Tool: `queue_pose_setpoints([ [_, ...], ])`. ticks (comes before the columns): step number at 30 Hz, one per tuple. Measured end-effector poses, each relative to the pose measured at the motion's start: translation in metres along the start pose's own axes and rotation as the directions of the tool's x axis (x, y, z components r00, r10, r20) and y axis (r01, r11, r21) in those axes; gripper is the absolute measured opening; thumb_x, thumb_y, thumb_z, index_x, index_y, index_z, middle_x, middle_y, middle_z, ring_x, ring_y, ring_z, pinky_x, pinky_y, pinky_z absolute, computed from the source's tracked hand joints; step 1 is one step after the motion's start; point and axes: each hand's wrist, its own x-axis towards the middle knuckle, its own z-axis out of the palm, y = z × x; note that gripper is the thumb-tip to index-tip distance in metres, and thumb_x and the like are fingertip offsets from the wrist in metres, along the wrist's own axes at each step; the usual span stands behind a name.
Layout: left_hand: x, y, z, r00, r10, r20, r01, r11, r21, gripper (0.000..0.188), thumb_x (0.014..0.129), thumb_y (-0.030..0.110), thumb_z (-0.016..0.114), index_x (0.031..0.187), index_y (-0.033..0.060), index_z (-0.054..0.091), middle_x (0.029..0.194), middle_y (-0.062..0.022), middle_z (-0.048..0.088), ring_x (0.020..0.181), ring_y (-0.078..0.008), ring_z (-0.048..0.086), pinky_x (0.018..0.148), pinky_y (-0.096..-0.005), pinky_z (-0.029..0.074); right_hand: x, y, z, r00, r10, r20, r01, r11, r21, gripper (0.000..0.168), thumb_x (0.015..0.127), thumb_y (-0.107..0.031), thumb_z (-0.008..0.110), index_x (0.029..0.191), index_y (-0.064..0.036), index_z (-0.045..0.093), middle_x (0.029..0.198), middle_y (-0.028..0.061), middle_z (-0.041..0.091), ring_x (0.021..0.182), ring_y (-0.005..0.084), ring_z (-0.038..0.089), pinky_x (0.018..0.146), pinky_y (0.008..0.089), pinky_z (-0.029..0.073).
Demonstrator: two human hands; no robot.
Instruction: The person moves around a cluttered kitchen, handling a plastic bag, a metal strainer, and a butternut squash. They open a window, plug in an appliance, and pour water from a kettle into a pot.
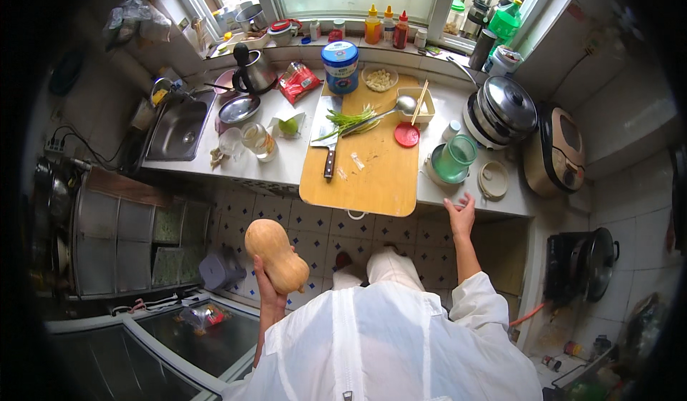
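A pale orange butternut squash (272,255) rests in my left hand (270,293), held over the tiled floor in front of the counter. My right hand (461,217) is empty, its fingers apart, just off the counter's front edge. Closest to it are a green translucent jar (457,151) standing in a small metal pot (433,169) and a round beige lid (494,178). On the wooden cutting board (370,173) a cleaver (326,127) lies with its handle towards me. Chopped green stalks (349,117) and a metal ladle (405,104) lie beside the blade.
The cutting board juts past the counter edge. A glass jar (259,142), a kettle (260,73) and a sink (180,132) are on the left. To the right stand a lidded electric pot (507,103) and a rice cooker (555,149). Sauce bottles (372,25) line the windowsill.
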Motion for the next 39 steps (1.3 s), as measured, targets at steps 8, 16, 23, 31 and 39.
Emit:
queue_pose_setpoints([
  [8,0.058,-0.004,0.025,0.997,-0.062,-0.049,0.058,0.995,-0.081,0.079,0.084,0.066,0.051,0.133,0.0046,0.041,0.11,-0.0184,0.061,0.1,-0.028,0.062,0.085,-0.0422,0.053,0.083,0.039,0.042,0.964,0.267,0.012,-0.262,0.932,0.25,0.072,0.079,-0.02,0.075,0.134,-0.002,0.033,0.12,0.0167,0.05,0.097,0.0284,0.061,0.081,0.0362,0.051],
  [16,0.099,-0.01,0.052,0.986,-0.132,-0.106,0.113,0.979,-0.167,0.083,0.082,0.067,0.052,0.134,0.0031,0.041,0.113,-0.0195,0.061,0.101,-0.0295,0.062,0.087,-0.0435,0.053,0.105,0.029,0.06,0.833,0.467,0.296,-0.551,0.747,0.371,0.033,0.099,-0.022,0.041,0.128,-0.007,0.037,0.075,0.015,0.062,0.051,0.0214,0.061,0.041,0.0293,0.049],
  [23,0.13,0.01,0.098,0.986,-0.071,-0.154,0.063,0.997,-0.054,0.086,0.081,0.069,0.053,0.133,0.0009,0.042,0.113,-0.0209,0.061,0.1,-0.0295,0.064,0.085,-0.0438,0.054,0.115,0.051,0.065,0.864,0.438,0.249,-0.502,0.788,0.357,0.031,0.095,-0.004,0.033,0.125,-0.005,0.039,0.065,0.0165,0.059,0.038,0.0163,0.05,0.033,0.0277,0.039],
  [31,0.14,0.017,0.072,0.985,-0.102,-0.141,0.089,0.991,-0.1,0.087,0.081,0.069,0.053,0.133,0.0003,0.041,0.112,-0.0196,0.06,0.099,-0.0279,0.063,0.085,-0.0425,0.054,0.108,0.039,0.054,0.887,0.43,0.167,-0.456,0.873,0.172,0.032,0.095,-0.006,0.033,0.126,-0.002,0.037,0.063,0.0142,0.057,0.04,0.0177,0.052,0.033,0.0274,0.039],
  [39,0.152,0.071,-0.021,0.99,-0.104,-0.093,0.096,0.992,-0.085,0.087,0.08,0.068,0.055,0.134,0.0006,0.039,0.114,-0.0191,0.06,0.102,-0.0276,0.062,0.088,-0.0419,0.052,0.067,-0.046,0.061,0.948,0.296,0.116,-0.312,0.938,0.151,0.035,0.094,-0.008,0.033,0.127,-0.002,0.039,0.059,0.0118,0.055,0.038,0.0173,0.051,0.032,0.0275,0.04],
])
